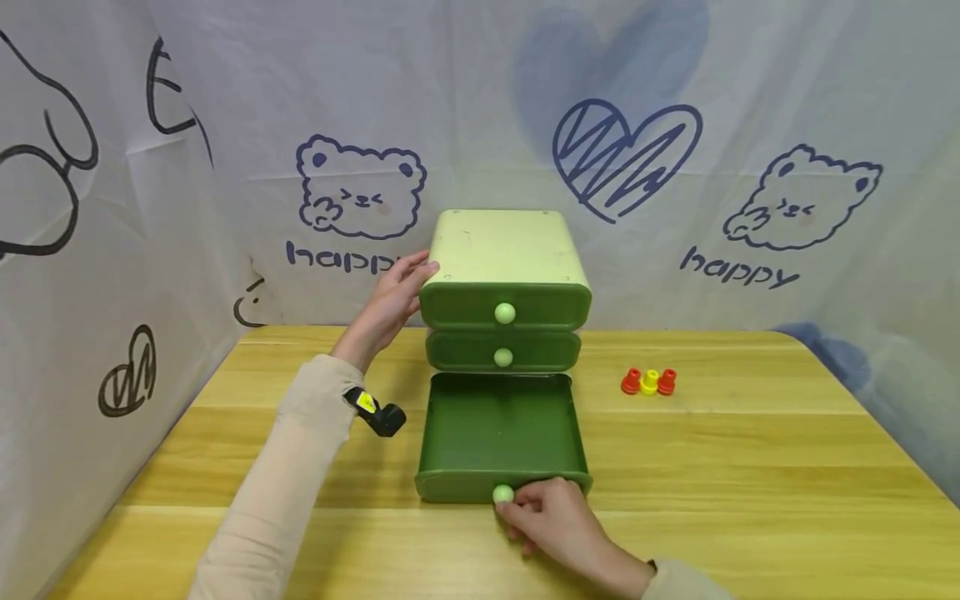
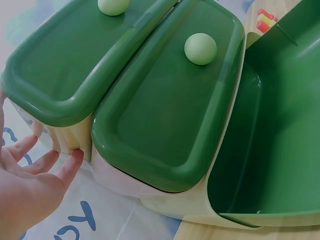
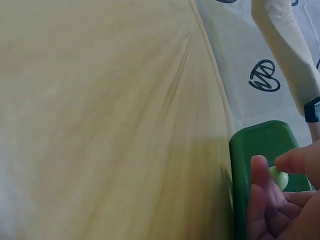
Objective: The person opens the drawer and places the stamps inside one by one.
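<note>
A small three-drawer cabinet (image 1: pixel 510 242) with a cream top and green fronts stands on the table. Its upper drawer (image 1: pixel 461 308) and middle drawer (image 1: pixel 459 352) are closed, while the bottom drawer (image 1: pixel 498 425) is pulled far out, with nothing visible inside. My left hand (image 1: pixel 390 304) steadies the cabinet's upper left side; in the left wrist view its extended fingers (image 2: pixel 70 167) touch the cream side wall. At the front, my right hand (image 1: pixel 558 521) pinches the bottom drawer's round pale green knob (image 1: pixel 503 494) between thumb and finger, also seen in the right wrist view.
Two red pegs and a yellow peg (image 1: pixel 650 382) stand in a row on the wooden table (image 1: pixel 750 450), right of the cabinet. A white cloth (image 1: pixel 480 108) with blue drawings hangs behind. A black wrist camera (image 1: pixel 378 414) sticks out from the left sleeve.
</note>
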Motion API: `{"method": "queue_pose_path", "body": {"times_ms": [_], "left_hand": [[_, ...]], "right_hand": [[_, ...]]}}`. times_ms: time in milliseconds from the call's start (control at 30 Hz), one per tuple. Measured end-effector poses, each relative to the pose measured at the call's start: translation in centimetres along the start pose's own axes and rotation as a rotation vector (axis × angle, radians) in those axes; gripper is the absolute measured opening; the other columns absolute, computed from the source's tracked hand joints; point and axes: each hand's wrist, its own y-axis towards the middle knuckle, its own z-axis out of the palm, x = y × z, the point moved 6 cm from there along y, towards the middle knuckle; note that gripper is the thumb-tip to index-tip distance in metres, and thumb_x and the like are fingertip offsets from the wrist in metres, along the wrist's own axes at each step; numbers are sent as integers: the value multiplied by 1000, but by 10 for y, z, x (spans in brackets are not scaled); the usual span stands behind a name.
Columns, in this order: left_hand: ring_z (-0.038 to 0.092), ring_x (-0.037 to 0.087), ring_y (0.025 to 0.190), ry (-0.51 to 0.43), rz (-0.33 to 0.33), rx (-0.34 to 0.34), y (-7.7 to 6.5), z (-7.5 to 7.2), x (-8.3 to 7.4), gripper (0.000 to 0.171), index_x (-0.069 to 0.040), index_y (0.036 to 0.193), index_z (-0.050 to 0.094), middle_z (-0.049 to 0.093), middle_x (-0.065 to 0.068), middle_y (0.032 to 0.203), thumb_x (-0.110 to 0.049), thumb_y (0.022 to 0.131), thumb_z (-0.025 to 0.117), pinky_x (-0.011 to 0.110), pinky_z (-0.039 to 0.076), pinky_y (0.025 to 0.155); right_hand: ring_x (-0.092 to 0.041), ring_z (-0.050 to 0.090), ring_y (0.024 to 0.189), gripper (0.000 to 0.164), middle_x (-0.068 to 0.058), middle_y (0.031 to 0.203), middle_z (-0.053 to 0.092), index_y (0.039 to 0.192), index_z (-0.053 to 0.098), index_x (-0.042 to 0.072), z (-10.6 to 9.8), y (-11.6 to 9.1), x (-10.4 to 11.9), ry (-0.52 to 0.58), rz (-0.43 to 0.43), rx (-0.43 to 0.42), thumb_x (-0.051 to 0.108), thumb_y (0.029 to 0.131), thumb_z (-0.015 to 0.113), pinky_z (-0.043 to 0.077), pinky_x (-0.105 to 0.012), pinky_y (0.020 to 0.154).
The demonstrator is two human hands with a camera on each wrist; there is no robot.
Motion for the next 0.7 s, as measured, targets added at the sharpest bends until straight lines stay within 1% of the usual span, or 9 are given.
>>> {"method": "queue_pose_path", "body": {"times_ms": [67,200,333,433,500,600,700], "left_hand": [[39,29,131,0,0,-1,0,0,1,64,-5,151,25,33,18,145,-29,98,53,36,38,108],[39,29,131,1,0,1,-1,-1,1,65,-5,152,25,33,18,145,-29,98,53,36,38,108],[39,29,131,-1,1,4,-2,-1,0,65,-5,152,25,33,18,145,-29,98,53,35,38,107],[39,29,131,-9,2,0,-1,-2,1,65,-5,151,25,34,18,144,-29,98,54,35,38,107],[40,29,130,-17,3,-3,-1,-1,1,64,-5,151,26,34,18,144,-28,98,54,35,38,107],[40,29,131,-20,3,-8,-1,-1,0,65,-5,151,26,34,18,144,-27,98,54,35,38,107],[40,29,131,-20,3,-11,-1,0,0,65,-4,151,26,34,18,144,-27,97,55,35,39,107]], "right_hand": [[-14,60,47,20,1,59,64,78,73,3,0,-2,2,-1,3,20,19,89,70,50,-23,42],[-16,61,49,17,1,61,65,86,75,2,-5,-9,10,-36,-4,50,17,90,68,49,-23,42],[-18,62,53,18,0,68,67,91,74,0,-19,-14,26,-72,-57,46,17,91,67,48,-23,44],[-18,64,57,20,-3,74,69,94,73,-1,-38,-12,37,-87,-96,2,17,92,67,52,-26,49],[-19,65,61,23,-5,77,70,99,72,-2,-54,-8,40,-106,-106,-34,18,92,67,55,-29,52],[-21,66,69,26,-6,81,70,105,70,-3,-81,1,38,-141,-89,-94,19,93,66,56,-32,55],[-24,66,78,28,-9,89,71,110,69,-4,-107,9,31,-196,-78,-158,18,93,65,57,-32,57]]}}
